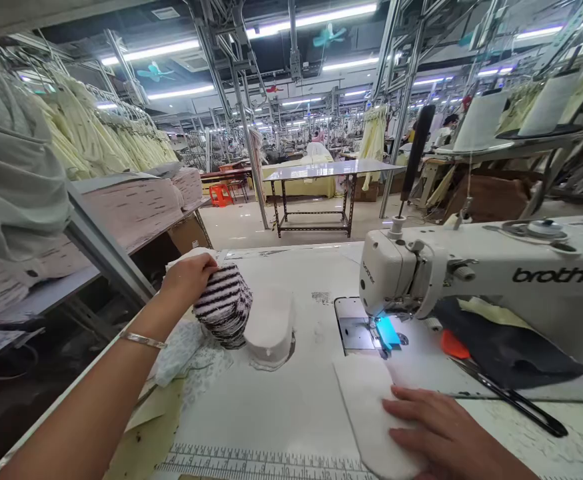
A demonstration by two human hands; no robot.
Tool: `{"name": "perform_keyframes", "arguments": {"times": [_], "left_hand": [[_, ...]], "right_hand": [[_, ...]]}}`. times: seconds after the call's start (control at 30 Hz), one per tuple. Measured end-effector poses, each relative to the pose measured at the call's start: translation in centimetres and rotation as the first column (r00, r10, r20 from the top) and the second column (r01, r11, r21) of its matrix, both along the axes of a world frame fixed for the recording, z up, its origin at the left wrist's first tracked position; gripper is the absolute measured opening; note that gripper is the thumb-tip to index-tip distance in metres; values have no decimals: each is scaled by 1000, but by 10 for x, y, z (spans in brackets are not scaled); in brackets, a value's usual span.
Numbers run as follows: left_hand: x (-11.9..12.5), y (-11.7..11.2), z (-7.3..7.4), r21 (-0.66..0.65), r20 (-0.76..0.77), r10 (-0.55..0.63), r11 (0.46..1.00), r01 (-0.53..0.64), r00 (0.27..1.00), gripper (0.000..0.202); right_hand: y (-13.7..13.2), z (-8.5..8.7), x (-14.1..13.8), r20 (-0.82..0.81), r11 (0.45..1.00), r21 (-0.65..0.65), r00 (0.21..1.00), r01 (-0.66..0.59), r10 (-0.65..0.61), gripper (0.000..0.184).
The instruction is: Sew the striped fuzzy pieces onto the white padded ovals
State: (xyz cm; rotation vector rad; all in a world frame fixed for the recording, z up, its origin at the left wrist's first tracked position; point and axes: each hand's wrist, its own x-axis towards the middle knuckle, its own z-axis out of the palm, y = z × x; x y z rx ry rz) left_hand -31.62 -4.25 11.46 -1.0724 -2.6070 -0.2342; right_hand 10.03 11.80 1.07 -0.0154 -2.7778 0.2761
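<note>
– So, where is your left hand (188, 277)?

– On top of the striped stack (224, 310), at the left of the table (296, 407). My fingers curl down over its upper edge and press on it; I cannot tell whether they pinch a single piece. A thin bangle (144, 341) sits on that wrist.

– What stands beside it?

– A white stack (270, 327), just to its right, the two touching. Some pale cloth lies under my left wrist.

– And your right hand (441, 433)?

– It lies flat, fingers spread, on the white piece (366, 407). I hold nothing in it; I only press down on the near end.

– Where exactly is that piece?

– On the table in front of the machine (496, 280), its far end near the needle plate (354, 330) but not under the foot. The plate is lit by a bluish lamp.

– Anything else close by?

– A long black tool (511, 399) lies just beyond my right hand, and a ruler (261, 463) is printed along the near edge.
</note>
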Motion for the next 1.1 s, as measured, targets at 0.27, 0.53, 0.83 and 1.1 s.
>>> {"name": "perform_keyframes", "arguments": {"times": [0.27, 0.53, 0.83, 1.1], "left_hand": [[7, -4, 6, 51, -78, -80, 995, 84, 994, 22], [6, -2, 4, 15, 79, -114, 993, 114, 990, 41], [11, -7, 8, -89, 60, -173, 980, 178, 983, 53], [43, -15, 31, 61, -138, -215, 972, 225, 967, 31]], "right_hand": [[-2, -3, 3, -20, 997, -72, 999, 37, -39, 20], [-3, -6, 5, -73, 988, -146, 996, 43, -54, 20], [0, 0, 3, -11, 998, -58, 1000, -13, 13, 21], [-11, 18, 9, 43, 977, -206, 998, 60, -52, 24]]}}
